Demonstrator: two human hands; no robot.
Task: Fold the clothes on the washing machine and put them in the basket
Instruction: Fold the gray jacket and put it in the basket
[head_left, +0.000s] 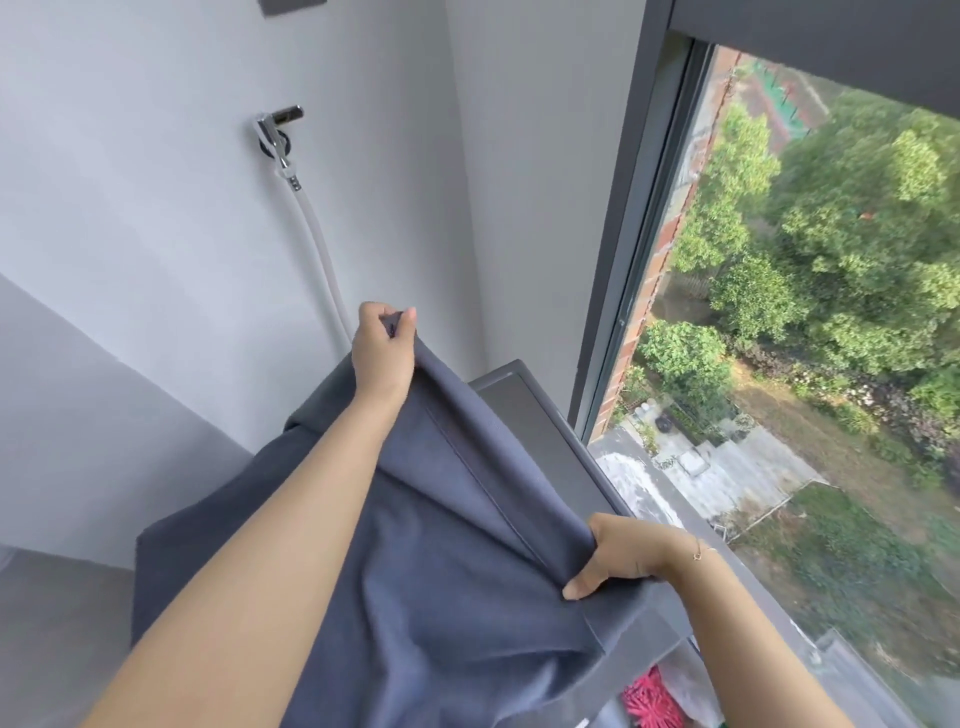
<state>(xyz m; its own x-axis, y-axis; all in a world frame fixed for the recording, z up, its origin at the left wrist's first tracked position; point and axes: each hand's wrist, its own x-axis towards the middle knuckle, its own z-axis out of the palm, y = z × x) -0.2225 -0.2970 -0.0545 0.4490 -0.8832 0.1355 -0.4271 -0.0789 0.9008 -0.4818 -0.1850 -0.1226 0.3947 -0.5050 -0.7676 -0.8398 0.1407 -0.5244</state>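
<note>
A dark blue-grey garment (426, 571) hangs in the air in front of me, held up by both hands along one hemmed edge. My left hand (382, 353) pinches its far upper corner high up near the wall. My right hand (618, 556) grips the near corner of the same edge, lower and closer to me, with a thin bracelet on the wrist. The cloth sags between the hands and drapes down over most of the grey washing machine (524, 405), of which only the far right top corner shows. The basket is out of sight.
A chrome tap (278, 135) with a white hose (324, 260) sits on the white wall behind. A large window (779, 312) runs along the right. Something pink (652, 701) and a pale bag lie below at the bottom edge.
</note>
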